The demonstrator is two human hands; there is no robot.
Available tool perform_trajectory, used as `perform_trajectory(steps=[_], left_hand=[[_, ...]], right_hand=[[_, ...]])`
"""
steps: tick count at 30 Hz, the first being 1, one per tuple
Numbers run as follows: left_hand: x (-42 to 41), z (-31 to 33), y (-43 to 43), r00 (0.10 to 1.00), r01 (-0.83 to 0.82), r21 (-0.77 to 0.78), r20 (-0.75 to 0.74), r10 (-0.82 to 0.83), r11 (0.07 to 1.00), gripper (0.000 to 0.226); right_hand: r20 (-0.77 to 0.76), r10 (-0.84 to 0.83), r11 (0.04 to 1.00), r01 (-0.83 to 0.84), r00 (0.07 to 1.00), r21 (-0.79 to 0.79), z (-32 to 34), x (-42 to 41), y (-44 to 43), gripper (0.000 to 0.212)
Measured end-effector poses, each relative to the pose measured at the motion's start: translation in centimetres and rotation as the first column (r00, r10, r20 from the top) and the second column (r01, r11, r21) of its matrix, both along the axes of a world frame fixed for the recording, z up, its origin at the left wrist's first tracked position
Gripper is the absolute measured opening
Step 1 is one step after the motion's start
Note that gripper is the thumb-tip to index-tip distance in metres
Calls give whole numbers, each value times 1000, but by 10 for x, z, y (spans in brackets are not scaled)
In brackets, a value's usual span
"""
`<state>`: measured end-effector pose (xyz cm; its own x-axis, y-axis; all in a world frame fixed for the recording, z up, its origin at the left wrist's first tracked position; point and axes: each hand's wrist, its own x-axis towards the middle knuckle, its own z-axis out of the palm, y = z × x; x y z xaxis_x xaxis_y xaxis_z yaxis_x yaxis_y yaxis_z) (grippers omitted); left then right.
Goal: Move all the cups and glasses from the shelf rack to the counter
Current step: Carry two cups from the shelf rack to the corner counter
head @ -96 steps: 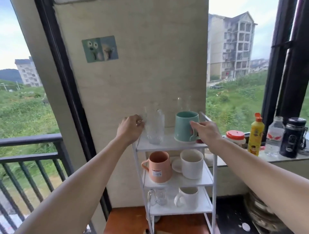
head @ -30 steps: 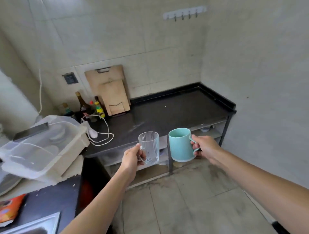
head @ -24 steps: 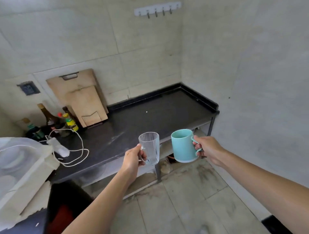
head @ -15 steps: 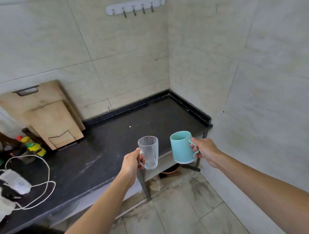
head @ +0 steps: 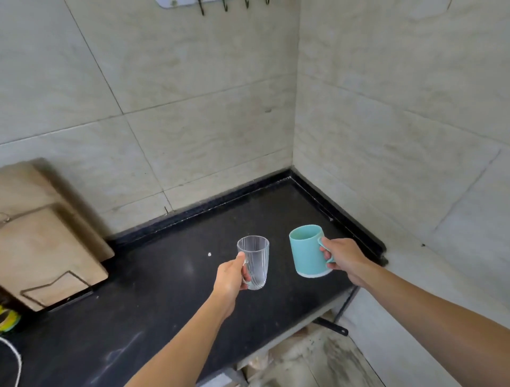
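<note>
Glass mug (head: 254, 262) upright in my left hand (head: 230, 277), grip closed on its handle, held above black worktop (head: 154, 292). Teal mug (head: 307, 251) just beside, in my right hand (head: 343, 261), fingers through handle, tilted a little. Wooden cutting boards (head: 47, 248) lean on wall at left.

Over the black counter (head: 171, 298): two hands, left hand (head: 230, 277) and right hand (head: 343, 261); one clear glass mug (head: 255, 261); one teal mug (head: 307, 252). Against the wall left of the counter: two wooden cutting boards (head: 49, 254). Above: one hook rail (head: 209, 3).
</note>
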<state>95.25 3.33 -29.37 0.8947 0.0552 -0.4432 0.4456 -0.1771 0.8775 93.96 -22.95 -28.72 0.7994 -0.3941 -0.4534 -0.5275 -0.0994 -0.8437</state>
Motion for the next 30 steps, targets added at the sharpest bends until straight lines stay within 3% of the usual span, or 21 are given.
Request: perform_trajectory(steps=[9,20,30], left_hand=[[159,-18,-26,993,55,69,-109,-48,996,39],[297,-82,-94,973,16,71,-232,0,997,34],[374,-118,-136,977,-29,33,-208,35,999,39]], right_hand=[[-26,-34,999,34,999,2,-22,145,-23,33],[-24,108,992,-106,994,74,-99,323,-63,39],[25,171,981,-173,985,90,-141,402,-88,33]])
